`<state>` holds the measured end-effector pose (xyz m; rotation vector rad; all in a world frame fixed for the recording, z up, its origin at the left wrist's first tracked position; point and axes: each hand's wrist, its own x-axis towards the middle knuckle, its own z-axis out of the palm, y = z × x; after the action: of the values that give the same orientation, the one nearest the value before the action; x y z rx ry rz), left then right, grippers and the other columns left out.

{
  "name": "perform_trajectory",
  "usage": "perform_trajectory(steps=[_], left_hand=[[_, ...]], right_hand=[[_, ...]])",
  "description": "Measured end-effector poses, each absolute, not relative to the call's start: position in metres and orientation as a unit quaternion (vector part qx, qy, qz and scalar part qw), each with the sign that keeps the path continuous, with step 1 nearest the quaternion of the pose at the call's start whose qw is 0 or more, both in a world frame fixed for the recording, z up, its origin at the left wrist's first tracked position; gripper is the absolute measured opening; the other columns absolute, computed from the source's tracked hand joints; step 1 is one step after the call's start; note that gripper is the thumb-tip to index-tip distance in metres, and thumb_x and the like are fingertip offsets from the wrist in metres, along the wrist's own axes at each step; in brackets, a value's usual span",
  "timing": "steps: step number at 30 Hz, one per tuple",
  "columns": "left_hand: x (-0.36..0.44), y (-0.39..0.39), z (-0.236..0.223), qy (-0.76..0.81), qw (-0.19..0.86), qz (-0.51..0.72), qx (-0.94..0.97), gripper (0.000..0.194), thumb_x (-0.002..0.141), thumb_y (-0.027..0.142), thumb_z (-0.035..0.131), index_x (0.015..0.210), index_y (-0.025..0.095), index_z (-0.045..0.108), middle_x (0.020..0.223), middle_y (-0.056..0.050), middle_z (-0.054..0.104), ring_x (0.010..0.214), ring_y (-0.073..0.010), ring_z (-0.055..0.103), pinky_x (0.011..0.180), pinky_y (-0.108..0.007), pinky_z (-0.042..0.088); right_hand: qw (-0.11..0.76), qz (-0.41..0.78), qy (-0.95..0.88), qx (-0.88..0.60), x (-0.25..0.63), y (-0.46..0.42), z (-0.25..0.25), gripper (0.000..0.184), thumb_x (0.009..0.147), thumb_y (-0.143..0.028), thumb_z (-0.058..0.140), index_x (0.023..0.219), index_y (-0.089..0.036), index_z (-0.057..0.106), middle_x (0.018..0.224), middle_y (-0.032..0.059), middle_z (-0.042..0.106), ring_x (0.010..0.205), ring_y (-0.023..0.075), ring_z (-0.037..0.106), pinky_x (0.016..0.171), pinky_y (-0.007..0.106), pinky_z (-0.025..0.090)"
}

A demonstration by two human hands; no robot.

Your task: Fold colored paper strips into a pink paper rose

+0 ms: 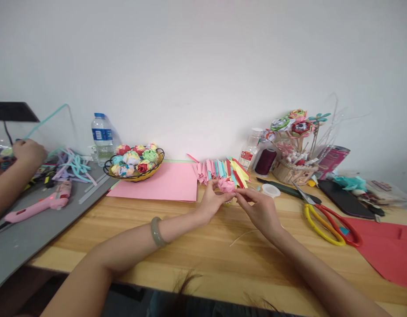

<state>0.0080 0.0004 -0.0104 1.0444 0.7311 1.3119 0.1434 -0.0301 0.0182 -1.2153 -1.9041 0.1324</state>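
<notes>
Between my two hands is a pink paper flower [226,185], held just above the wooden table. My left hand [211,200] has its fingers closed around the flower's left side and base. The fingertips of my right hand [260,210] pinch together at the flower's lower right edge; whether a petal or a thin thread lies between them is too small to make out. Directly behind the flower stands a row of folded paper strips [211,171] in pink, blue, red and yellow. A thin pale thread [243,235] lies on the table below my right hand.
Left: pink paper sheets [177,185], a basket [133,178] of paper flowers, a water bottle [102,136], a pink glue gun [38,209] and a co-worker's hand [30,152]. Right: a thread spool [265,161], scissors [325,220], a phone [345,200], a flower pot [294,171] and red paper [388,251].
</notes>
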Motion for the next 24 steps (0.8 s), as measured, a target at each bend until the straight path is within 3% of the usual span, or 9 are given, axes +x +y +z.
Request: perform_trajectory(steps=[5,13,24], left_hand=[[0.006,0.003,-0.011,0.331,0.589,0.579,0.456,0.047,0.056,0.028,0.075,0.092,0.017,0.047,0.099,-0.007,0.057,0.086,-0.0153,0.057,0.079,-0.033,0.047],[0.007,0.0,-0.009,0.304,0.614,0.559,0.467,0.049,0.055,0.026,0.076,0.091,0.017,0.044,0.106,-0.009,0.056,0.084,-0.0167,0.059,0.077,-0.036,0.047],[0.006,0.001,-0.012,0.301,0.596,0.539,0.513,0.054,0.052,0.028,0.077,0.095,0.018,0.045,0.108,-0.007,0.054,0.081,-0.0135,0.059,0.074,-0.029,0.045]], right_hand=[[0.438,0.132,-0.757,-0.467,0.148,-0.025,0.014,0.026,0.082,-0.03,0.048,0.093,-0.016,0.067,0.081,0.0077,0.07,0.068,0.0192,0.063,0.061,0.03,0.048],[0.429,0.149,-0.751,-0.479,0.152,-0.023,0.018,0.023,0.08,-0.034,0.052,0.082,-0.016,0.065,0.071,0.0063,0.068,0.062,0.0179,0.061,0.056,0.029,0.046],[0.372,0.211,-0.783,-0.451,0.16,-0.021,0.03,0.023,0.078,-0.035,0.05,0.071,-0.016,0.061,0.066,0.0037,0.063,0.06,0.015,0.056,0.056,0.025,0.043]])
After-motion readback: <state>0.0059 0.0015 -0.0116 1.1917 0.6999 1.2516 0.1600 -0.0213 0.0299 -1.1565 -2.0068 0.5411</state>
